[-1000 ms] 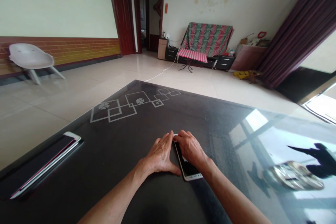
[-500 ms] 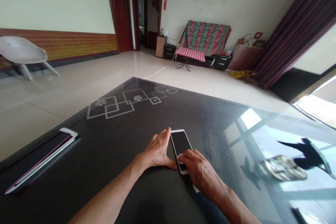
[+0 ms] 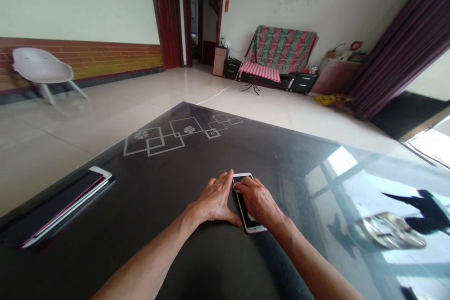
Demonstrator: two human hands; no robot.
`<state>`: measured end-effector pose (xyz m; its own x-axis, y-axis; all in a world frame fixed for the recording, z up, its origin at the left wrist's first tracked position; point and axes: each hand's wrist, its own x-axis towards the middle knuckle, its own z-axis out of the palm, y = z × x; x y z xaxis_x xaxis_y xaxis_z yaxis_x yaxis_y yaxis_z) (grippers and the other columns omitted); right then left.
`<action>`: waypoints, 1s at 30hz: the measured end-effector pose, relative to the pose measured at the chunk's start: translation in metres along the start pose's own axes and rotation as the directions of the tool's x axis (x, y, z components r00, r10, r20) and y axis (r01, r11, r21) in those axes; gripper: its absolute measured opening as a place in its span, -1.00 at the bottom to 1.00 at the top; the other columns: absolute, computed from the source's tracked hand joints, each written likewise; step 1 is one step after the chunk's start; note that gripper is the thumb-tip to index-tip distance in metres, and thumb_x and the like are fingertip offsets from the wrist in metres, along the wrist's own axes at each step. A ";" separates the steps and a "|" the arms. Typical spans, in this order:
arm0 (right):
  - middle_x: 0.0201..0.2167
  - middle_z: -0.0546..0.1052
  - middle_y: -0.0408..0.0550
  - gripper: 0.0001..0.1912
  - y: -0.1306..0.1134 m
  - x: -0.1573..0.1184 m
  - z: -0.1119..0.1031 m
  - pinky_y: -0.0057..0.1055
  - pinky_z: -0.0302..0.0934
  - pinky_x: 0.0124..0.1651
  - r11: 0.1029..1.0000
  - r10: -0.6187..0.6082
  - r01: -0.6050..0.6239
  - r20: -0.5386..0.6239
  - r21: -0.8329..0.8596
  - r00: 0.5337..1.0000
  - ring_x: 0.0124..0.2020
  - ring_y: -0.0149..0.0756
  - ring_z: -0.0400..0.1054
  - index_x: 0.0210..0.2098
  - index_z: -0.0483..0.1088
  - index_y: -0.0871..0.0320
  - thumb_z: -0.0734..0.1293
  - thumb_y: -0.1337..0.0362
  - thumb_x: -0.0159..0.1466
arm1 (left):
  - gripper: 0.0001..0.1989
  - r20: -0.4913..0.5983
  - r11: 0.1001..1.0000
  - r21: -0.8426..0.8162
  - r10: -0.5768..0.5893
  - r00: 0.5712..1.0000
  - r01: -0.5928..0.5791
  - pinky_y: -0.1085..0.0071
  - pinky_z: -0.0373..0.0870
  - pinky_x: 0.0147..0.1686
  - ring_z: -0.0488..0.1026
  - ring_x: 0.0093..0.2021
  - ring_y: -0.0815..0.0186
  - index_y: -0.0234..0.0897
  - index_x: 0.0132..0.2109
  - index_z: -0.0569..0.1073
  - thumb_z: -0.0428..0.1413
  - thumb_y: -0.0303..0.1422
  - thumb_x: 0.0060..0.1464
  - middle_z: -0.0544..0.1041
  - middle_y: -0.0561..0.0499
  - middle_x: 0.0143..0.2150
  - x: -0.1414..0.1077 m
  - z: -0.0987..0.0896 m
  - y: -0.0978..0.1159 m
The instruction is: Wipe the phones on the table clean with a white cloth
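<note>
- On the dark bench (image 3: 158,192), a white-edged phone (image 3: 245,214) lies flat!
- Left hand (image 3: 216,201) spread wide, empty, against its side.
- Right hand (image 3: 258,199) curled over it, pinching a white wad (image 3: 236,188).

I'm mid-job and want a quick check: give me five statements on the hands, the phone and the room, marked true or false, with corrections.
1. The right hand is over the phone, holding something white. True.
2. The left hand holds the phone above the black table. False: the phone lies on the table, the left hand beside it.
3. The stack of flat devices is right of both hands. False: left.
4. The pale chair stands on the floor. True.
5. The small far table has a plain green top. False: pinkish-red and white stripes.
</note>
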<state>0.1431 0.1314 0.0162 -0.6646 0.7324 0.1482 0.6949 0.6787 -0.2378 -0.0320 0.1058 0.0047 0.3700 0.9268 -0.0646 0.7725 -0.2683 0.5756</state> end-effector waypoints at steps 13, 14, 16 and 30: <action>-0.31 0.54 -0.10 -0.76 0.004 -0.059 -0.020 -0.44 0.27 -0.23 0.886 0.314 -0.257 -0.090 0.386 0.945 -0.30 -0.31 0.44 -0.20 0.46 0.10 0.19 0.32 0.23 | 0.39 0.013 1.000 0.013 0.007 1.000 -0.007 0.03 -0.16 0.29 -0.19 0.39 -0.05 -0.40 0.38 -0.32 0.29 0.07 -0.41 -0.16 -0.32 0.41 0.000 0.001 -0.002; -0.35 0.54 -0.12 -0.80 0.006 -0.056 -0.018 -0.44 0.27 -0.26 0.879 0.363 -0.295 -0.125 0.374 0.923 -0.34 -0.31 0.44 -0.24 0.45 0.11 0.22 0.29 0.21 | 0.39 0.015 1.000 0.014 0.007 1.000 -0.007 0.03 -0.16 0.29 -0.19 0.39 -0.05 -0.40 0.38 -0.32 0.29 0.08 -0.41 -0.16 -0.32 0.41 0.000 0.000 -0.002; -0.41 0.53 -0.14 -0.88 0.007 -0.050 -0.012 -0.44 0.26 -0.30 0.873 0.421 -0.336 -0.198 0.352 0.885 -0.40 -0.32 0.42 -0.31 0.41 0.10 0.26 0.27 0.16 | 0.40 0.021 1.000 0.015 0.008 1.000 -0.008 0.02 -0.16 0.29 -0.20 0.39 -0.04 -0.40 0.38 -0.33 0.29 0.09 -0.41 -0.17 -0.31 0.41 0.000 0.000 -0.001; 0.01 0.41 0.04 -0.60 0.002 -0.056 -0.021 -0.21 0.22 0.03 0.985 0.131 -0.129 -0.006 0.118 0.991 -0.05 -0.15 0.32 -0.02 0.40 0.09 0.35 0.32 0.12 | 0.39 0.023 1.000 0.003 0.016 1.000 -0.016 0.00 -0.18 0.29 -0.21 0.39 -0.06 -0.35 0.38 -0.33 0.28 0.12 -0.41 -0.17 -0.30 0.42 0.002 0.005 -0.008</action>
<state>0.1880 0.0930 0.0279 -0.5661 0.8152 0.1219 0.7378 0.5671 -0.3662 -0.0348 0.1082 -0.0038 0.3938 0.9162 -0.0739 0.7678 -0.2837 0.5744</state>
